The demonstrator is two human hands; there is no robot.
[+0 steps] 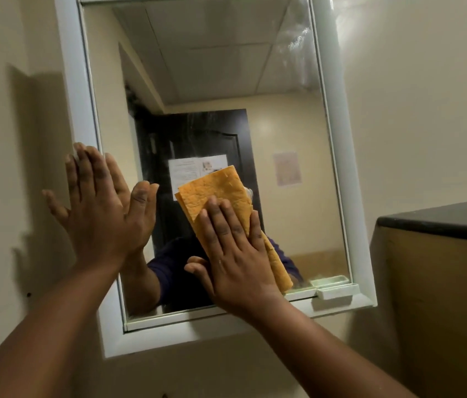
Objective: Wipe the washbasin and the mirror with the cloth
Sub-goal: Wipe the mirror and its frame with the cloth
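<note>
Mirror [212, 81] wipe in progress: right hand [235, 254], fingers flat, presses orange cloth [221, 193] on glass, lower centre of frame; left hand [103, 214] flat, steadying lower-left edge; smears remain upper right; washbasin not in view, status unknown.

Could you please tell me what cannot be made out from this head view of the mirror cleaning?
- Washbasin: out of frame, below the bottom edge.
- Mirror glass under the orange cloth: hidden by the cloth and the right hand pressing it.
- Frame edge behind the left hand: covered by the hand.
- Printed notice reflected on the door: too small and blurred to read.
- Mirror top: cut off by the upper edge.
</note>
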